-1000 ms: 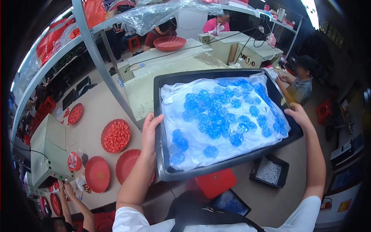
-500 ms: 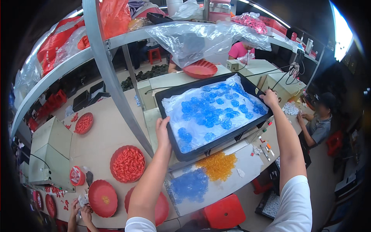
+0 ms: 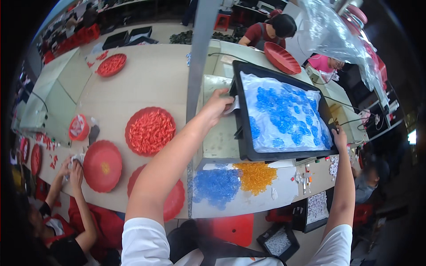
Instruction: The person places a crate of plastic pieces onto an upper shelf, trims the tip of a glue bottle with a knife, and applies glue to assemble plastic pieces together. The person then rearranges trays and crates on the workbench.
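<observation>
A black tray [image 3: 290,156] lined with a white sheet [image 3: 284,141] holds many translucent blue flower-like pieces [image 3: 284,111]. It sits tilted over a pale metal machine box [image 3: 215,137]. My right hand [image 3: 341,138] grips the tray's right rim near its front corner. Beside the left rim, my left hand [image 3: 218,105] is closed on a white scrap of sheet that sticks out there; whether it also touches the tray cannot be made out. Below the tray, small blue pieces [image 3: 216,186] and amber pieces [image 3: 255,177] lie in heaps on a white board [image 3: 284,195].
A metal post [image 3: 202,57] rises left of the tray. Red bowls, one full of red pieces [image 3: 151,131], stand on the left table. A person's hands [image 3: 73,170] work at lower left; another person [image 3: 268,33] sits behind. A red stool [image 3: 233,228] stands below the board.
My view has turned and shifted, and the tray now appears farther right and more steeply angled. My left hand has moved off the tray's rim to the white scrap beside it.
</observation>
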Demonstrator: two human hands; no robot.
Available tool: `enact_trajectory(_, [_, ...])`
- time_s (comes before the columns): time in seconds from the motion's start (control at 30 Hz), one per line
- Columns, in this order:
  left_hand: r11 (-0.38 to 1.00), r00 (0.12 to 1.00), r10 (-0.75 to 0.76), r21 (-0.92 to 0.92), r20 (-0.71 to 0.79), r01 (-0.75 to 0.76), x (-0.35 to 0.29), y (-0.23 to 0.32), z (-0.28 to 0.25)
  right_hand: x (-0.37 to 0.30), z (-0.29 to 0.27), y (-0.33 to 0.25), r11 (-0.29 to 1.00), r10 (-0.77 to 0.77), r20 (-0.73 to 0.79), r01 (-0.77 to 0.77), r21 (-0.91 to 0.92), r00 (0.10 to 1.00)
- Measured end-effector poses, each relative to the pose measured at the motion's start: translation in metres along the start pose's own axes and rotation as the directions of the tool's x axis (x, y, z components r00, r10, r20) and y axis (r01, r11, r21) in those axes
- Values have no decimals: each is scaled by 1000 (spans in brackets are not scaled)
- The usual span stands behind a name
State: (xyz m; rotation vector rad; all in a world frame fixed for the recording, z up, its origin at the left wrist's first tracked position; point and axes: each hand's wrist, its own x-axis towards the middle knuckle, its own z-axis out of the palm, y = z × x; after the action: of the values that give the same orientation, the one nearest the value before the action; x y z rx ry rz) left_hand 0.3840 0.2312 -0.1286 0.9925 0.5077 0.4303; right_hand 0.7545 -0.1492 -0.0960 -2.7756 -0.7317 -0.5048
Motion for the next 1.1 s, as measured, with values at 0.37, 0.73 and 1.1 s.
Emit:
enact_trajectory(0.37, [807, 791, 586, 210, -175, -551, -33, -10, 1, -16, -3, -2, 996, 22, -37, -19, 87, 999])
enact_trajectory(0.73, [696, 678, 704, 399, -213, -597, -91, -22, 14, -83, -13, -2, 908, 76, -430, 116, 403, 899])
enact_trajectory(1.1, [564, 634, 241, 425, 735, -708, -361, -340, 130, -665, -56, 202, 248, 936, -27, -602, 759, 351])
